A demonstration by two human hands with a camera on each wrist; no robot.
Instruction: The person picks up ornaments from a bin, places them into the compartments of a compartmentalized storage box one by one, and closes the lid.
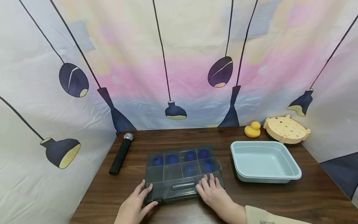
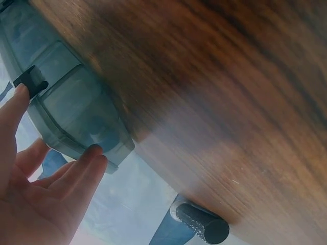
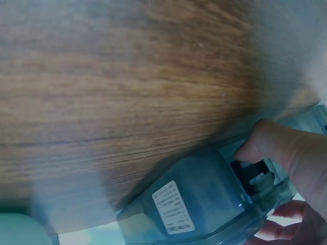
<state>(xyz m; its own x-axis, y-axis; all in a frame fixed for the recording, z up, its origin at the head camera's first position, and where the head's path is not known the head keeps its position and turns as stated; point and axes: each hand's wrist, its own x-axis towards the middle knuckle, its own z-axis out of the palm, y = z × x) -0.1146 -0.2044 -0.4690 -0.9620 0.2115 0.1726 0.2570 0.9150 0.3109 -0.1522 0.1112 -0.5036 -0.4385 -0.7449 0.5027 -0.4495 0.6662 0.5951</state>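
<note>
A grey see-through compartment box (image 1: 173, 193) lies on the table between my two hands, lid down. Dark blue balls (image 1: 190, 155) show through several of its cells; two cells at the left of the second row show none. My left hand (image 1: 134, 203) holds the front left corner, its thumb at a black latch (image 2: 31, 81) and its fingers along the side. At the front right, my right hand (image 1: 216, 196) grips the box with its fingers over the lid. Its thumb sits against another black latch (image 3: 250, 173). A white label (image 3: 173, 208) is stuck on the box's side.
Right of the box stands a pale blue plastic tub (image 1: 265, 179). Behind it are a yellow rubber duck (image 1: 252, 130) and a round, spotted cream-coloured thing (image 1: 286, 130). A black microphone (image 1: 121, 154) lies at the left. A printed curtain (image 1: 190, 37) hangs behind the wooden table (image 1: 98, 199).
</note>
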